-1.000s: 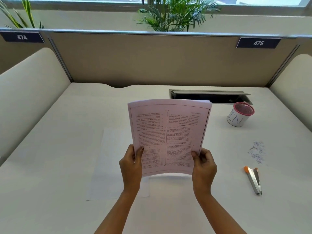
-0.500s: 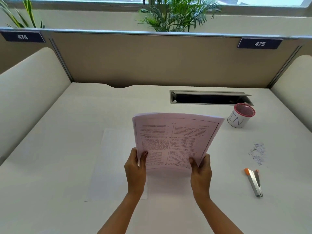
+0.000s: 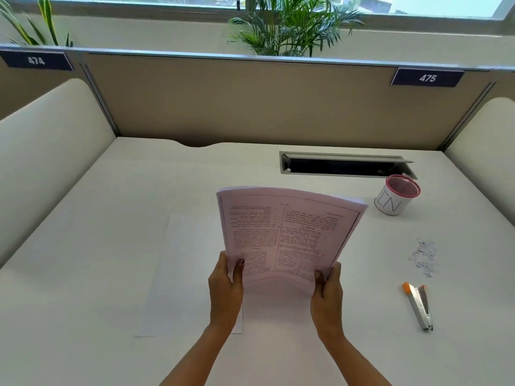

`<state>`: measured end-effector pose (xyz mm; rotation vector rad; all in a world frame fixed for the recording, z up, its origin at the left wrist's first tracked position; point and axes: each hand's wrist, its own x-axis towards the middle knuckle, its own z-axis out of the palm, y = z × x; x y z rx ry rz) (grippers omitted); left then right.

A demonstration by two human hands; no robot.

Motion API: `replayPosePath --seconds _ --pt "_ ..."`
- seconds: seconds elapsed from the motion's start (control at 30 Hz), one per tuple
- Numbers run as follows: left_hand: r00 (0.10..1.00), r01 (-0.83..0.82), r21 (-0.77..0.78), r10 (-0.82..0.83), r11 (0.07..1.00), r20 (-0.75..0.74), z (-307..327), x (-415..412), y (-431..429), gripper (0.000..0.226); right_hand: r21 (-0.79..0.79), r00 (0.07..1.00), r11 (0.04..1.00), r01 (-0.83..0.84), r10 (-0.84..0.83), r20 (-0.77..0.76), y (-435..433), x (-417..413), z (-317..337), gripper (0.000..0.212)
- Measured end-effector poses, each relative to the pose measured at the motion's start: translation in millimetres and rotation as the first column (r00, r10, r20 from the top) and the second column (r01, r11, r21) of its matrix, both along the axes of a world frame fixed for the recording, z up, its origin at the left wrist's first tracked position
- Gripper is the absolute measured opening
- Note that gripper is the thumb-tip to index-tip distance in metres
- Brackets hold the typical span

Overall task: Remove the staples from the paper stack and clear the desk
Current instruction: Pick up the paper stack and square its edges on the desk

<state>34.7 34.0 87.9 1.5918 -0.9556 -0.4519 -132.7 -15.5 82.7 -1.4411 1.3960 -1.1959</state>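
Setting: white office desk point(image 3: 83, 274) in a cubicle, with a beige partition point(image 3: 250, 107) at the back and cream padded panels at both sides. Number plates on the partition's top rail read 474 point(image 3: 36, 61) and 475 point(image 3: 427, 78). Leafy plants point(image 3: 289, 26) and a window are behind it.
Paper stack point(image 3: 287, 232): thick stack of pale printed pages held up above the middle of the desk. It is bowed and its top leans to the right. The front page shows two columns of print, too small to read.
Left hand point(image 3: 224, 296): grips the stack's lower left corner, thumb pressed on the front page, fingers wrapped behind.
Right hand point(image 3: 327, 296): grips the lower right corner the same way, thumb in front.
Loose sheet point(image 3: 181, 274): a single white sheet lying flat on the desk, below and left of the stack, its near corner hidden by the left wrist.
Staples point(image 3: 425, 257): small scattered pile of dark bits on the desk to the right, well apart from the stack.
Tool point(image 3: 419, 307): slim silver hand tool with orange tips, lying flat just nearer than the staples.
Cup point(image 3: 395, 199): white cup with a pink mesh rim, marked IN, upright at the back right beside a cable slot point(image 3: 342, 165).
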Motion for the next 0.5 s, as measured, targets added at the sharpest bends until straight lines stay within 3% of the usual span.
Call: replayPosePath --seconds 0.17,0.3,0.5 --pt "0.997 -0.054 0.039 0.052 0.998 0.05 12.5 16.3 -4.2 0.009 -0.007 0.999 1.0 -0.022 0.022 -0.034 -4.6 14.4 14.6 0.011" --pt "0.983 -0.148 0.094 0.136 0.985 0.123 26.2 48.4 -5.3 0.01 0.069 0.987 0.985 -0.159 0.157 0.038 -4.2 33.9 25.8 0.011" --pt "0.984 -0.178 0.417 0.151 0.891 0.098 33.4 105.1 10.9 0.015 0.312 0.95 0.91 -0.273 0.306 -0.063 9.0 76.3 21.1 0.018"
